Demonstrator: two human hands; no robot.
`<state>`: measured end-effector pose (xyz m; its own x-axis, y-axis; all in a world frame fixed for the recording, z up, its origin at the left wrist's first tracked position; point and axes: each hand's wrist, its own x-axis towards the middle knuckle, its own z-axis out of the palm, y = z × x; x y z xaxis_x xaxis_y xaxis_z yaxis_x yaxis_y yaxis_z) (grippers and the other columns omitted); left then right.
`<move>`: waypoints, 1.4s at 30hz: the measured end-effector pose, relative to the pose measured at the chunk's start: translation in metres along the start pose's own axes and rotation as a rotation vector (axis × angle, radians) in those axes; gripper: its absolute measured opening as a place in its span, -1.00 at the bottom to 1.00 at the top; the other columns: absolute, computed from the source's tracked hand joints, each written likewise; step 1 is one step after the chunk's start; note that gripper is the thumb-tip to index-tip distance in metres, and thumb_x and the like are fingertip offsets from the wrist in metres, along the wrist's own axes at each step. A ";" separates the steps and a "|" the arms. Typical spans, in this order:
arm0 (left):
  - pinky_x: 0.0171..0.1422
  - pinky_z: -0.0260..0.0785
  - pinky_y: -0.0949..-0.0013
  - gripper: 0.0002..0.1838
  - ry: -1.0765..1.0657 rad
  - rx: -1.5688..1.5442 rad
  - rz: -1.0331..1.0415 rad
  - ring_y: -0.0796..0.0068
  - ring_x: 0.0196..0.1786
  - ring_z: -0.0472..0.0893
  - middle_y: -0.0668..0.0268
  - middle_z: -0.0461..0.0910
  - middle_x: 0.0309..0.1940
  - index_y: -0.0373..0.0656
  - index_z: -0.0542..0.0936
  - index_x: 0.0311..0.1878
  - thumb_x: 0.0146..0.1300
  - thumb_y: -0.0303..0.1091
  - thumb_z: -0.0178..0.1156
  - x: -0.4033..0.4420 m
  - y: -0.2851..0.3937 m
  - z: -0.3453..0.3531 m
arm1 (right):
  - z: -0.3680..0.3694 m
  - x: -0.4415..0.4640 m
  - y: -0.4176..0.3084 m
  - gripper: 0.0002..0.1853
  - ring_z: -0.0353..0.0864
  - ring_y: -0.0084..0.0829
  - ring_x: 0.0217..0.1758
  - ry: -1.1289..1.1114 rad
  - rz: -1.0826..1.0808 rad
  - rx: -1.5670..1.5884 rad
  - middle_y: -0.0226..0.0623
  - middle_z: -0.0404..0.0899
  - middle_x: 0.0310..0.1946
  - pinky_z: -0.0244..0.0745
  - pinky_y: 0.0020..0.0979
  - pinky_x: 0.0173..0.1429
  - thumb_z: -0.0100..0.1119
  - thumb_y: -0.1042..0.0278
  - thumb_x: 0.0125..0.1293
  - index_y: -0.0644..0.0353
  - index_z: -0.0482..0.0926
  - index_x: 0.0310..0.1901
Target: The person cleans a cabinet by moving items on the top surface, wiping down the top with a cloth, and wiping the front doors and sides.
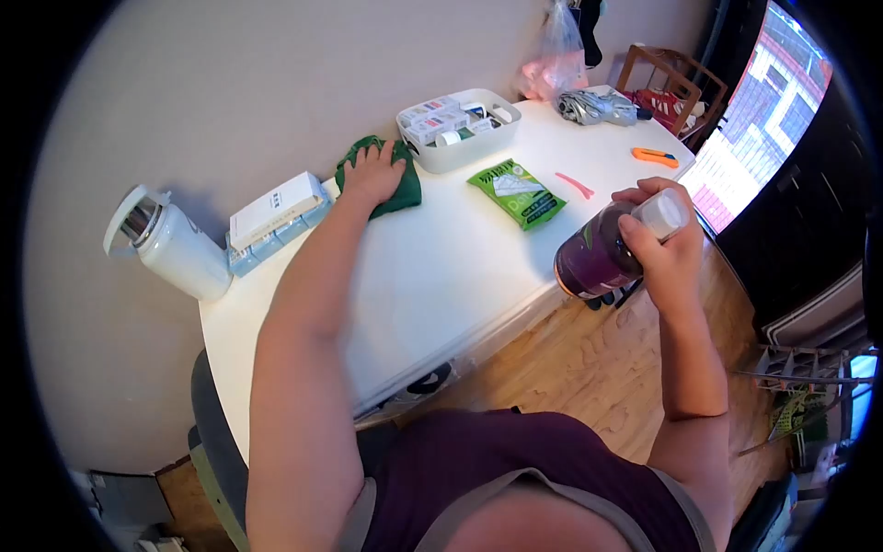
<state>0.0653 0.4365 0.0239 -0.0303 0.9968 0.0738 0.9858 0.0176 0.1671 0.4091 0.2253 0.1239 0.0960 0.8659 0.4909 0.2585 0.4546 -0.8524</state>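
My left hand (374, 173) lies flat with spread fingers on a folded dark green cloth (403, 194) near the back of the white table. My right hand (670, 241) is wrapped round a dark purple bottle with a white cap (600, 254), held tilted just off the table's front right edge. The cap points up and to the right, by my thumb. Between my hands lies a green packet (517, 194). A pink strip-like item (576, 185) rests to the right of it.
A white basket of small boxes (463, 158) stands behind the cloth. At left are a white flask (180, 248) and stacked boxes (280, 214). An orange cutter (655, 157) and a silvery folded bundle (598, 109) lie far right, below a hanging plastic bag (556, 63).
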 end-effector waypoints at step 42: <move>0.51 -0.27 -0.08 -0.36 -0.028 0.076 -0.249 -0.17 0.50 -0.08 -0.22 0.02 0.41 -0.17 0.01 0.48 0.44 -0.11 -0.15 -0.374 -0.102 -0.060 | 0.135 0.095 0.101 -0.72 0.49 -0.02 0.00 -0.320 -0.598 -0.507 -0.02 0.54 -0.16 0.40 -0.17 0.13 0.19 0.56 0.10 0.28 0.58 -0.10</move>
<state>-0.0336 0.0575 0.0382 -0.2702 0.9627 0.0124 0.9581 0.2675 0.1026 0.3149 0.3817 0.0604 -0.4512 0.5612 0.6939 0.5865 0.7725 -0.2434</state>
